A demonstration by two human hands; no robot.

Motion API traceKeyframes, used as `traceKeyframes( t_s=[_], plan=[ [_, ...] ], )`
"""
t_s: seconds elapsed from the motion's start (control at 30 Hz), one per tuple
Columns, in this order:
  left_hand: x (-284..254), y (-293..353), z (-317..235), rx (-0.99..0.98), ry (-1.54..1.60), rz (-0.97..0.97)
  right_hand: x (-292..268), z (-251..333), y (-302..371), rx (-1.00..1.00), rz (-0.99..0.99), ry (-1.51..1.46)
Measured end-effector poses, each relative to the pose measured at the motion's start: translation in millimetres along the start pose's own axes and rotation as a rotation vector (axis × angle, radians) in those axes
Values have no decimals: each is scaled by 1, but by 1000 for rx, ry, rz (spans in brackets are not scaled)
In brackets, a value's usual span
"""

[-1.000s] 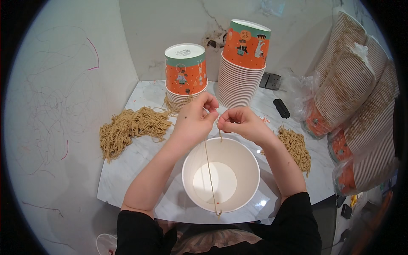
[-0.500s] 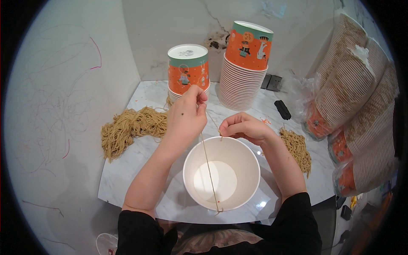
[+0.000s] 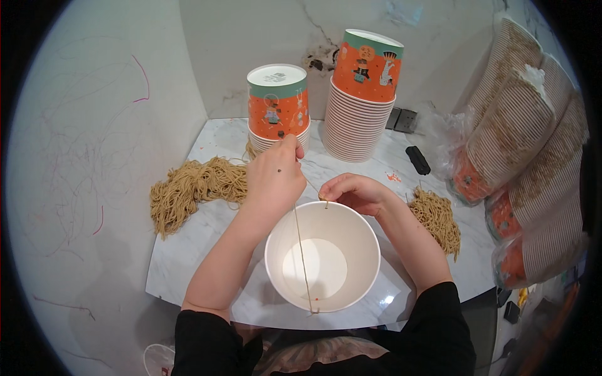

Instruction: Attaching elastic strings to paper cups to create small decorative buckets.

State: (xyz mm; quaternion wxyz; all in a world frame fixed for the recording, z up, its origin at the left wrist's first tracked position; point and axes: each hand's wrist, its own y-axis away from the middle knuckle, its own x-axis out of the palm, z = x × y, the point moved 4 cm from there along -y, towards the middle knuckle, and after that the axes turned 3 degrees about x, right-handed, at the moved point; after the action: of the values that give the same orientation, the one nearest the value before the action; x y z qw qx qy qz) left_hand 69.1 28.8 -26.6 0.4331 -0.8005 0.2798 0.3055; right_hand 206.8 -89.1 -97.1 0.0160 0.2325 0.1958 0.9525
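In front of me a white paper bucket [image 3: 367, 250] stands with its open mouth up. A thin tan cord [image 3: 303, 250] runs from the bucket's near rim across the mouth to my left hand [image 3: 278, 174], whose fingers are closed on it beyond the far rim. From there the cord slants down to the far rim. My right hand [image 3: 352, 193] pinches there, thumb and fingers together over the rim, where a short cord piece shows on the inner wall. The fingertips partly hide the cord where I grip it.
Bundles of tan cord lie left [image 3: 197, 188] and right [image 3: 436, 219] on the marble table [image 3: 188, 269]. Behind stand a short stack of orange-green buckets [image 3: 276, 103] and a taller stack [image 3: 360, 119]. Bagged bucket stacks [image 3: 511, 119] lean at right, near a black object [image 3: 417, 160].
The bucket has shifted slightly left. My left hand has dipped a little toward me with the cord, and my right hand has moved slightly left along the far rim.
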Motion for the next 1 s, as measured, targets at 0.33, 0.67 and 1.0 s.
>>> traceKeyframes(
  t_s=[0.33,0.67,1.0],
  plan=[
    [2,3,-5,6,-56,31,-4,-5,1,32,38,8],
    [-20,10,-10,133,-61,146,35,53,75,-497,238,933],
    [-72,9,-12,85,294,226,65,46,103,-528,655,1228]
  ],
)
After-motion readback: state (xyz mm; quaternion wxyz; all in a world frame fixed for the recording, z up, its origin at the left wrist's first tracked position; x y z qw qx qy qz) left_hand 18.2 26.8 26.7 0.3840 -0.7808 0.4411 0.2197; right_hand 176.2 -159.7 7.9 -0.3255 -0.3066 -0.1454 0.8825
